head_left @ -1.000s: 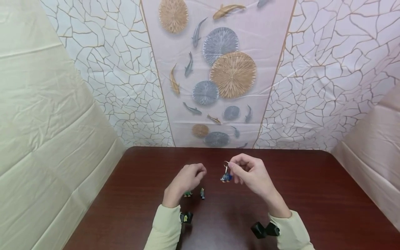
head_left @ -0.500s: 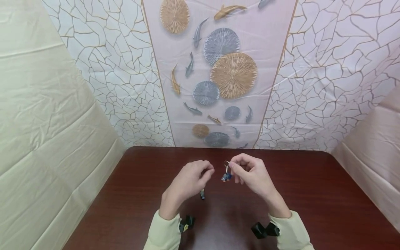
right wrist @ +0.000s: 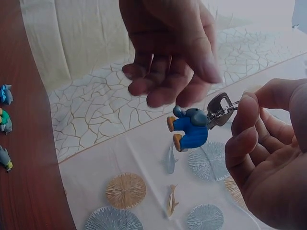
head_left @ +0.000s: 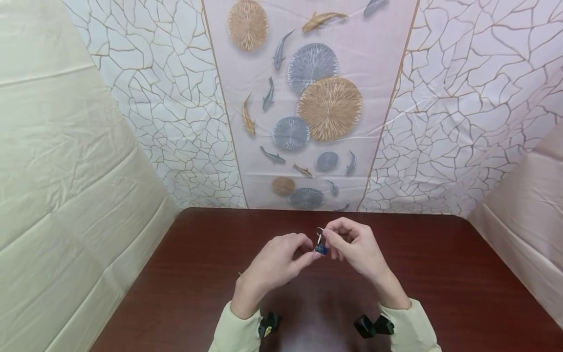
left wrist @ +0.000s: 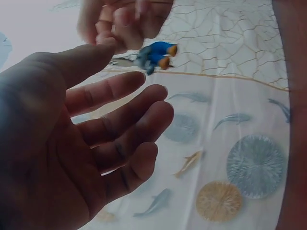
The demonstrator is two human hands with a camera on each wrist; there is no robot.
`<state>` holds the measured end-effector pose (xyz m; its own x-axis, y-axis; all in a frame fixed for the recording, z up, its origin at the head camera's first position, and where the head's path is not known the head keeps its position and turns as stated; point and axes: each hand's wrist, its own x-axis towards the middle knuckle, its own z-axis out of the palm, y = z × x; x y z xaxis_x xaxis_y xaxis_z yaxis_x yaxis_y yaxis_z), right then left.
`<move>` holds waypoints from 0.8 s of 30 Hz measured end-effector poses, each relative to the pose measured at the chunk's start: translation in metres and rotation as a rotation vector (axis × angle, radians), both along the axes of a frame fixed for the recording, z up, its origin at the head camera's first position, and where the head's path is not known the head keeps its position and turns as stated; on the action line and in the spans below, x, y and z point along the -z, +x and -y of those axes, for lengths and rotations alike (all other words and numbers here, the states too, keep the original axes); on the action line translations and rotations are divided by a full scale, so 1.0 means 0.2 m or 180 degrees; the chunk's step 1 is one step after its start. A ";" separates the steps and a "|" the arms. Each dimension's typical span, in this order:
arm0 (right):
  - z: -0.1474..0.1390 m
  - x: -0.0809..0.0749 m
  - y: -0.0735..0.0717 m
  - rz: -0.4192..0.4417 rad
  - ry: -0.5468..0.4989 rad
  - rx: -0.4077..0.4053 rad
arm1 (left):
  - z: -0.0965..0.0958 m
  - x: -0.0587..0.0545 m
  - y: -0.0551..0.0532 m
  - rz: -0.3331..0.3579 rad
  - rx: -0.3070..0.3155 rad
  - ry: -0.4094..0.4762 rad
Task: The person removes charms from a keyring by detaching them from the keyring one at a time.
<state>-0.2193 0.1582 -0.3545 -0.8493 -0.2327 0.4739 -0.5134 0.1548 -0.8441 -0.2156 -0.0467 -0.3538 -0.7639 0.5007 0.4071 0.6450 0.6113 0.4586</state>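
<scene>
A keychain (head_left: pixel 320 249) with a small elephant figure in blue trousers and orange shoes hangs above the table. My right hand (head_left: pixel 357 248) pinches its metal ring between thumb and forefinger. In the right wrist view the elephant figure (right wrist: pixel 192 135) dangles from a short chain beside a metal tag (right wrist: pixel 220 108). My left hand (head_left: pixel 278 260) is close on the figure's left side, its thumb and fingers spread apart and loosely bent. The left wrist view shows a gap between thumb and forefinger, with the figure (left wrist: pixel 159 55) just beyond the fingertips.
Three small figures lie on the brown table (head_left: pixel 202 254): a blue one (right wrist: pixel 5 94), a green one (right wrist: pixel 5 120) and a grey one (right wrist: pixel 5 159). From the head, my left hand mostly hides them. Patterned cloth (head_left: pixel 308 171) hangs behind the table.
My left hand has moved right across the table up to the elephant keychain, covering the figures below it. My right hand has stayed nearly still, holding the keychain's ring.
</scene>
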 end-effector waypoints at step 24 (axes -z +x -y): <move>0.00 -0.01 0.01 -0.0021 -0.0202 -0.0005 | -0.09 0.06 -0.02 -0.0153 -0.0145 0.0186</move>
<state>-0.2171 0.1581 -0.3529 -0.8458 -0.2035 0.4932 -0.5191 0.1003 -0.8488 -0.2202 -0.0289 -0.3654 -0.7642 0.4402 0.4714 0.6393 0.6136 0.4634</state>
